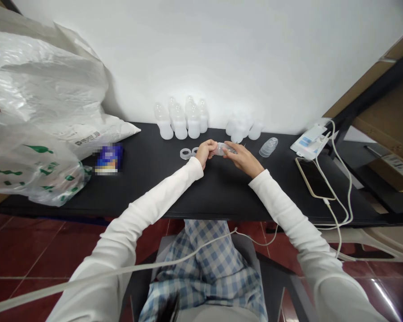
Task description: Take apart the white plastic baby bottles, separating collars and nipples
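Note:
Over the middle of the black table, my left hand (206,152) pinches the left end of a small translucent baby bottle part (219,149), held sideways. My right hand (243,158) is closed round its clear right end, and fingers cover much of the piece. Just left of my left hand lies a frosted bottle collar ring (186,154), with another ring partly behind the fingers. Several white baby bottles with clear domed caps (178,121) stand upright at the back. Behind my right hand are several white bottle bodies (238,127). To its right lies a stack of clear caps (268,147).
White plastic bags (43,89) fill the left side, with a blue packet (110,158) before them. On the right lie a phone (315,178), a white cable (349,188) and a white-blue package (309,141). A white wall (221,53) closes the back.

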